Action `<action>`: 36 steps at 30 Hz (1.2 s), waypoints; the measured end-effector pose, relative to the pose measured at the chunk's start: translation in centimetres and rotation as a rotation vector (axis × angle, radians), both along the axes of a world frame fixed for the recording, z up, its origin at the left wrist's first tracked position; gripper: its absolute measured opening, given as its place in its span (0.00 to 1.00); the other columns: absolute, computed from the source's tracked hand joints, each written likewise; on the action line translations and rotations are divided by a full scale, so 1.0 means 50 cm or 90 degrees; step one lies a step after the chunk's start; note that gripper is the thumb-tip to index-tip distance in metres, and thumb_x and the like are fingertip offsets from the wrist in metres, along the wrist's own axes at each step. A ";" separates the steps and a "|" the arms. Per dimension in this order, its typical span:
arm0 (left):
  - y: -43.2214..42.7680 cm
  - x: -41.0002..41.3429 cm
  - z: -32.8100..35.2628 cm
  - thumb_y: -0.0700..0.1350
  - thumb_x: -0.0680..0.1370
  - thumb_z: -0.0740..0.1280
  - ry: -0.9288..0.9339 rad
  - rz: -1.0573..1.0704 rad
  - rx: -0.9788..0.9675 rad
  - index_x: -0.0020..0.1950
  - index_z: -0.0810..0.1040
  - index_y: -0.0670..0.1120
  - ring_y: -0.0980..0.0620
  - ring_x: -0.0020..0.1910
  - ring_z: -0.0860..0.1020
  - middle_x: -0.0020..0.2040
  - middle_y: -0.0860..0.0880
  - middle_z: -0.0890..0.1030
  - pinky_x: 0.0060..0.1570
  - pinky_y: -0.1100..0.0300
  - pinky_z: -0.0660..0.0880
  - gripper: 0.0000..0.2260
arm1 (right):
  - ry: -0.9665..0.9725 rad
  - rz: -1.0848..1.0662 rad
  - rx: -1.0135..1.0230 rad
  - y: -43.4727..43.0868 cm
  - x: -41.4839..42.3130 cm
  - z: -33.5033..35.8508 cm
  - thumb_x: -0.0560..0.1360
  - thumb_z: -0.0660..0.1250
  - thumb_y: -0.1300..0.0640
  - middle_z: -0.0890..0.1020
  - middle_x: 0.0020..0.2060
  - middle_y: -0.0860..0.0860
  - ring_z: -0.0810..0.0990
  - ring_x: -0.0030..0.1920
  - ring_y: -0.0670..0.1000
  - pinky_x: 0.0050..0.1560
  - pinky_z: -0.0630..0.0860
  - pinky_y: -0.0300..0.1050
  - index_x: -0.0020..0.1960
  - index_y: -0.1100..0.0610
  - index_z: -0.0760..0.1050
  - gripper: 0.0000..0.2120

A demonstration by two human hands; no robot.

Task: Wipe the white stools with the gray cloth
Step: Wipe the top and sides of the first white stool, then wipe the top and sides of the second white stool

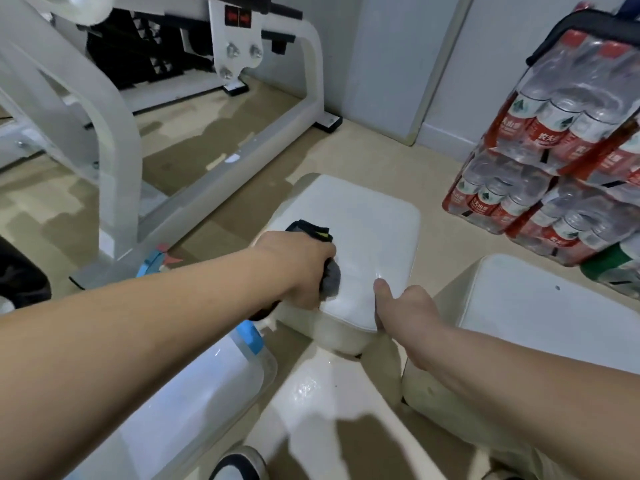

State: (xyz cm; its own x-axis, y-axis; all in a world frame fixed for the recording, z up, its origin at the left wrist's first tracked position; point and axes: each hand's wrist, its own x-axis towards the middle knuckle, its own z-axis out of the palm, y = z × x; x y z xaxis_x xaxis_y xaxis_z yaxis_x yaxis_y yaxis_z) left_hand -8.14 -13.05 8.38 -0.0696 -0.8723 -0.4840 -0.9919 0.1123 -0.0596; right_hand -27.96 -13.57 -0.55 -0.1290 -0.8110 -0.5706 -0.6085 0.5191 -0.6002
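A white stool (360,216) with a soft square top is seen in the middle of the frame. A gray cloth (330,277) is pressed on the left side of its top. The cloth is bunched up and is held tight in the left hand (301,268), with the fingers curled shut around it. A bit of dark cloth with a small yellow patch is seen sticking out above the hand.

The near right corner of the stool is gripped by the right hand (407,311). The thumb (382,289) is laid flat on the top, and the other fingers are tucked down over the edge, so they cannot be seen well.

A second white stool (540,317) is seen at the lower right, just beside the first one. It is not touched by either hand.

Packs of water bottles (554,147) with red labels are stacked at the upper right. A big white metal frame (117,109) is seen at the upper left. A clear box with a blue clip (194,393) is seen at the lower left, under the left arm. A shoe (239,464) is seen at the bottom edge.
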 end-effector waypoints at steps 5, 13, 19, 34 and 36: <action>0.018 -0.043 -0.028 0.61 0.72 0.71 0.077 -0.013 -0.068 0.72 0.66 0.56 0.46 0.50 0.79 0.57 0.50 0.77 0.45 0.53 0.76 0.31 | -0.059 0.029 -0.035 0.000 -0.006 0.011 0.67 0.65 0.29 0.85 0.53 0.58 0.84 0.49 0.60 0.57 0.84 0.57 0.65 0.59 0.75 0.40; 0.034 -0.037 -0.069 0.58 0.73 0.73 0.026 -0.059 -0.083 0.79 0.56 0.59 0.44 0.49 0.80 0.60 0.47 0.74 0.46 0.50 0.81 0.40 | -0.013 0.170 -0.029 -0.018 -0.030 0.040 0.76 0.65 0.34 0.86 0.52 0.58 0.86 0.50 0.60 0.52 0.86 0.56 0.66 0.58 0.74 0.31; -0.001 -0.095 0.045 0.50 0.74 0.69 -0.020 -0.042 0.106 0.53 0.70 0.54 0.50 0.42 0.74 0.46 0.55 0.75 0.39 0.58 0.71 0.11 | 0.013 0.302 0.121 -0.001 -0.103 0.166 0.83 0.64 0.39 0.84 0.54 0.61 0.89 0.45 0.60 0.42 0.85 0.52 0.62 0.59 0.76 0.23; 0.090 -0.453 0.068 0.47 0.79 0.65 0.284 0.084 0.137 0.57 0.75 0.45 0.46 0.56 0.77 0.58 0.47 0.78 0.54 0.58 0.73 0.09 | 0.121 -0.068 -0.072 0.162 -0.512 0.191 0.85 0.61 0.45 0.74 0.74 0.59 0.76 0.68 0.61 0.63 0.71 0.49 0.77 0.61 0.68 0.27; 0.113 -0.463 0.011 0.45 0.75 0.67 0.396 0.194 0.116 0.51 0.73 0.46 0.49 0.47 0.76 0.50 0.49 0.77 0.52 0.56 0.74 0.06 | 0.135 -0.122 -0.052 0.178 -0.539 0.147 0.84 0.61 0.43 0.73 0.72 0.61 0.77 0.62 0.62 0.61 0.74 0.51 0.74 0.62 0.68 0.27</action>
